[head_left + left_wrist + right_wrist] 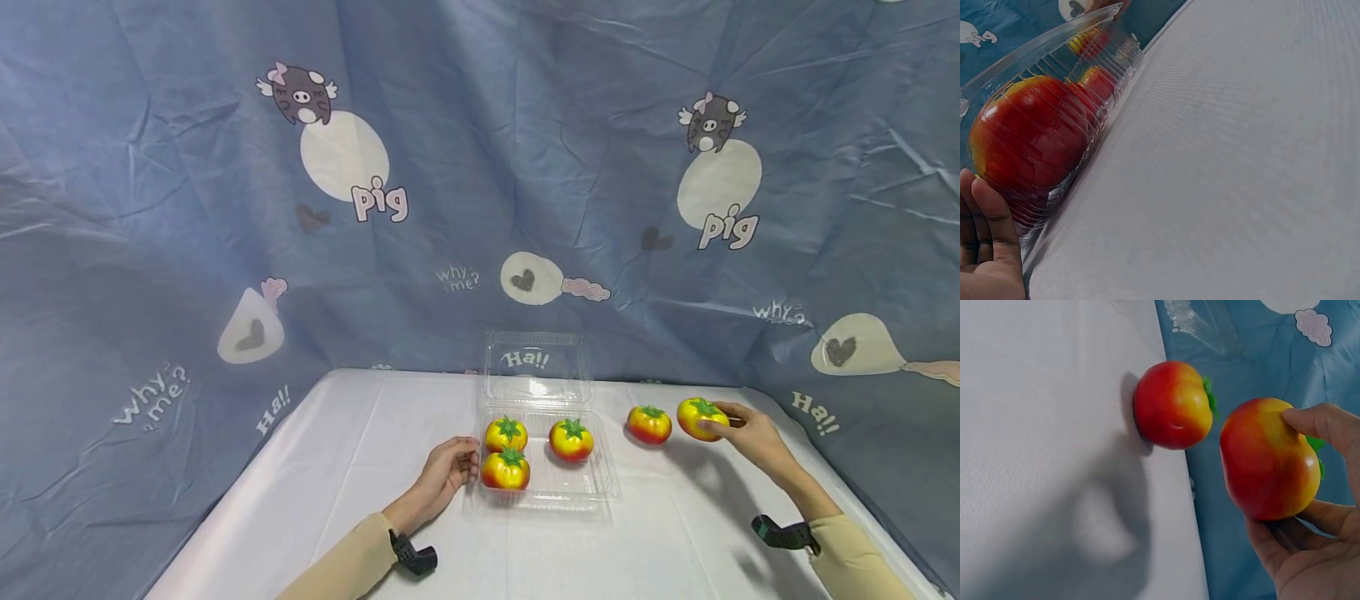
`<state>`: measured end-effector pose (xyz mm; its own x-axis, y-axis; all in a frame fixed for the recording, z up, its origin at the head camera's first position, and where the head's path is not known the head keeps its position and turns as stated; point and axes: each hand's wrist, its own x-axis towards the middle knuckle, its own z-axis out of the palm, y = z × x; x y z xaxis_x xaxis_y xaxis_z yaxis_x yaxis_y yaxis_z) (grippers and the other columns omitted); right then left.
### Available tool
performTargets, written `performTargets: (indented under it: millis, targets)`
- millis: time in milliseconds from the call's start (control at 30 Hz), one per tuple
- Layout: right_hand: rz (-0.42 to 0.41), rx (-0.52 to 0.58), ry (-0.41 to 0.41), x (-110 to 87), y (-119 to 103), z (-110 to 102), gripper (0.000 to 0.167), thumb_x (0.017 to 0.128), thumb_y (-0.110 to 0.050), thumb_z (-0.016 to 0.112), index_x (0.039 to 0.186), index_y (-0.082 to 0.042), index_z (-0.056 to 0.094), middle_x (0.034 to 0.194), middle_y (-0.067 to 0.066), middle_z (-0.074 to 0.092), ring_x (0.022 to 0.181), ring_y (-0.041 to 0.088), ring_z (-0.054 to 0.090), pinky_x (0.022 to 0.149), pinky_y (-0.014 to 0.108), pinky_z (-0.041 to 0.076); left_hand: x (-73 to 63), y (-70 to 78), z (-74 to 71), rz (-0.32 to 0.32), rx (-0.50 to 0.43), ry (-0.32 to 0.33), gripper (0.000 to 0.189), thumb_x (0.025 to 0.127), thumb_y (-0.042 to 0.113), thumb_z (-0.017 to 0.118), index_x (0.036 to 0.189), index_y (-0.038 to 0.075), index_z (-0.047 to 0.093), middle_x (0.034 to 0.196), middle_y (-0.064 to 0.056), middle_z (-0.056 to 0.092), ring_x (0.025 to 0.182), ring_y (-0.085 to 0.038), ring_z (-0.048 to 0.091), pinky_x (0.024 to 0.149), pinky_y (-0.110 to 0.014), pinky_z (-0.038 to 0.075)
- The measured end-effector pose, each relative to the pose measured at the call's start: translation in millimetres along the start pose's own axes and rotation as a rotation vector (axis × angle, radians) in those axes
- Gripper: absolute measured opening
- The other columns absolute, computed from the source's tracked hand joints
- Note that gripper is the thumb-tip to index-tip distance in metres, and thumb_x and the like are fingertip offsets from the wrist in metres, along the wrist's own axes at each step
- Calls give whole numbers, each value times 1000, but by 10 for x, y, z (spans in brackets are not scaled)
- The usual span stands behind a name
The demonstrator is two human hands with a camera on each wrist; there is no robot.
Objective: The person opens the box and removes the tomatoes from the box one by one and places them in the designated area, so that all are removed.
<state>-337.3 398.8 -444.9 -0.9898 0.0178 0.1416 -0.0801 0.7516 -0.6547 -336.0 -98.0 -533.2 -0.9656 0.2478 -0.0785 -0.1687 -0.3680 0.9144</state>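
Observation:
My right hand pinches a red-and-yellow toy tomato with a green leafy top, thumb on one side and fingers on the other. Just left of it, another toy tomato sits on the table. A clear plastic clamshell box stands in the middle with its lid raised at the back. Inside are two tomatoes at the left, one behind the other, and a third tomato at the right. At the box's left wall rests my left hand, its fingers fairly straight against the plastic.
A white cloth covers the table. Behind it and along both sides hangs a blue curtain printed with pigs and words. Each wrist wears a black band with a camera, the left band lying close over the table.

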Motion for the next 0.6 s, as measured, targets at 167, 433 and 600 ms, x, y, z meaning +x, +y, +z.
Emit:
performTargets:
  millis: [167,433,600]
  targets:
    - [24,8,9,17,53,13,76,88,-49,64,136,8,46,133,34,50,118,47,50,87,49,46,-4,7,3,3,2,4,9,93,15,55,96,6,54,77,0,57,67,-12,50,62,-25,44]
    - [93,15,23,66,112,54,83,86,-54,63,137,9,44,136,34,46,122,48,46,94,57,41,4,5,2,4,3,11,9,93,15,54,96,7,54,76,0,56,67,-12,50,62,-24,44]
    - [128,14,39,81,157,89,83,87,-54,62,134,12,44,135,35,46,121,49,46,94,57,41,3,-4,-1,6,-7,-3,7,92,15,55,95,8,55,76,1,57,66,-12,50,62,-24,44]
